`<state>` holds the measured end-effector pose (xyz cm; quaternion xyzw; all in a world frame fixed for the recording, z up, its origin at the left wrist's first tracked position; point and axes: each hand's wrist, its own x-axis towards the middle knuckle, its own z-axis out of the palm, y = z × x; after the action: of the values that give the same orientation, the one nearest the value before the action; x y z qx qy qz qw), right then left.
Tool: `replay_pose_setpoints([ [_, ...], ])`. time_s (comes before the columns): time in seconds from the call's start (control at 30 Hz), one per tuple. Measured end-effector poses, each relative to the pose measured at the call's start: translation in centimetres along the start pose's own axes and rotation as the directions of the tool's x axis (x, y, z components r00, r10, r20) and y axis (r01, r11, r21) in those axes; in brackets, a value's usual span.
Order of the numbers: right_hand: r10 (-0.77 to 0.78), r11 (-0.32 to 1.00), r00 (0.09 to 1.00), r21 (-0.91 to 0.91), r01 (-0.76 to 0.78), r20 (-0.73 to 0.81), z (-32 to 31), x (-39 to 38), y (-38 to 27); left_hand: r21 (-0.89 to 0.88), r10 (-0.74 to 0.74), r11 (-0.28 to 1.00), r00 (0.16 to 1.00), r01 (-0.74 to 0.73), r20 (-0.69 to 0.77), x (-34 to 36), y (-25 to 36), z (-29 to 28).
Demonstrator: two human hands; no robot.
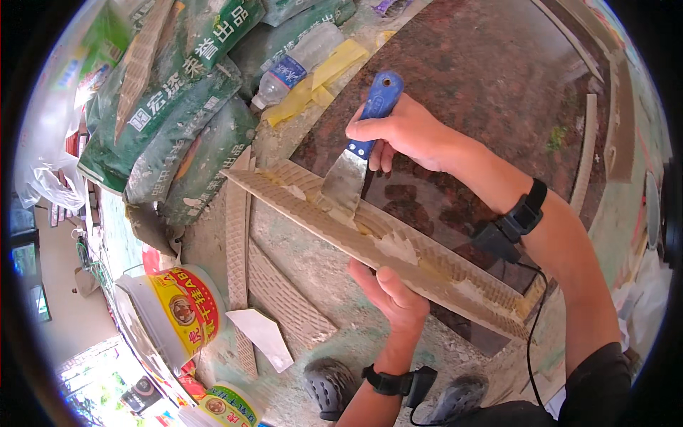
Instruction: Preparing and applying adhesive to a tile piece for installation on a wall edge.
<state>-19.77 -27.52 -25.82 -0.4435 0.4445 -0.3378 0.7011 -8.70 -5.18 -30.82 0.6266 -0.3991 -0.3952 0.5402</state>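
My right hand (413, 134) is closed round the blue handle of a putty knife (346, 178). Its metal blade is smeared with paste and touches the ridged back of a long, narrow tile strip (445, 274). Patches of pale paste (396, 247) and yellowish smears lie along that back. From the near side, my left hand (390, 293) holds the strip at about its middle, thumb up at the edge; some of its fingers are hidden behind the strip. The strip slants from upper left to lower right, over the edge of a dark reddish-brown polished slab (455, 78).
Ridged tile offcuts (288, 292) and a white tile shard (262, 338) lie on the dusty floor. At left stand printed buckets (186, 313). Green bags (185, 85) are piled behind, beside a plastic bottle (299, 64). Narrow strips (587, 149) lie on the slab's right side.
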Motion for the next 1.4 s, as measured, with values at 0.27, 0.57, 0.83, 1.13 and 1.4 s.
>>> replay_pose_setpoints([
  [0.27, -0.068, 0.997, 0.997, 0.038, 0.067, 0.031, -0.1, -1.7, -1.2, -0.091, -0.055, 0.994, 0.998, 0.054, -0.019, -0.1, -0.2, 0.0],
  [0.57, 0.028, 1.000, 1.000, -0.007, -0.028, -0.002, -1.9, -3.6, 0.8, -0.132, -0.050, 0.990, 0.999, 0.049, -0.007, -0.2, 0.0, 0.1],
  [0.83, -0.094, 0.989, 0.995, -0.119, 0.090, -0.024, -0.8, -6.7, -1.3, -0.161, -0.056, 0.986, 0.998, 0.052, -0.018, -0.3, -0.3, 0.2],
  [1.13, -0.392, 0.742, 0.887, -0.485, 0.463, 0.245, 4.5, -7.7, -1.0, -0.102, -0.086, 0.992, 0.995, 0.081, -0.047, -0.4, 0.7, 0.1],
  [1.4, -0.554, 0.649, 0.812, -0.517, 0.558, 0.181, 3.4, -8.3, -2.6, -0.015, -0.033, 0.999, 0.999, 0.033, -0.026, -0.2, 0.7, -0.2],
])
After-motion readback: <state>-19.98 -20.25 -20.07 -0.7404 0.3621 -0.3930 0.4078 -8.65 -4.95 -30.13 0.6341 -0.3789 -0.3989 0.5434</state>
